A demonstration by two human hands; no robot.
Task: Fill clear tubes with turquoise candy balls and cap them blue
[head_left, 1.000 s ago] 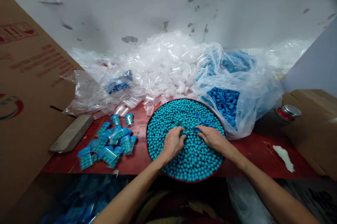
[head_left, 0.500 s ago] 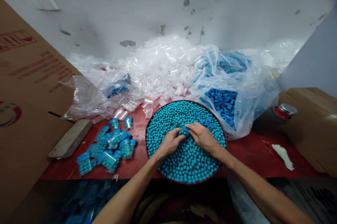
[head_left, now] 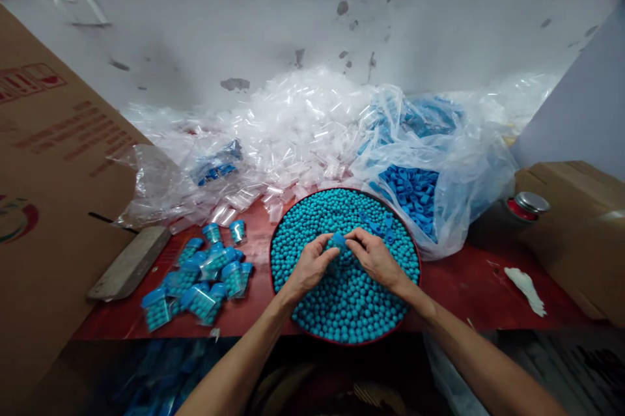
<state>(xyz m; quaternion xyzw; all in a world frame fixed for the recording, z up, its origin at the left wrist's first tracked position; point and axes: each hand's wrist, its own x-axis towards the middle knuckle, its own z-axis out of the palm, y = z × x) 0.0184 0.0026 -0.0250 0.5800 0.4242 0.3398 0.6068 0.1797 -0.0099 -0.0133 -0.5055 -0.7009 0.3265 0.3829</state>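
Observation:
A round red-rimmed tray (head_left: 351, 299) full of teal beads stands at the table's front edge. Over its middle, my left hand (head_left: 312, 263) pinches a small clear container with a blue cap (head_left: 338, 241). The fingertips of my right hand (head_left: 374, 256) are closed together at the right side of that cap. Some loose blue caps (head_left: 389, 228) lie on the beads beyond my right hand. Left of the tray, several bead-filled containers with blue caps (head_left: 201, 299) are heaped on the red table (head_left: 254, 315).
Clear empty containers (head_left: 297, 123) are piled along the wall. An open plastic bag of blue caps (head_left: 413, 194) lies behind the tray. A cardboard box (head_left: 58, 208) and a grey block (head_left: 129, 263) are at left; a metal-lidded jar (head_left: 531, 203) and another box (head_left: 576, 227) at right.
The blue cap has turned more upright on the container between my fingers. My right fingertips have shifted from its top to its right side. The camera view has moved slightly.

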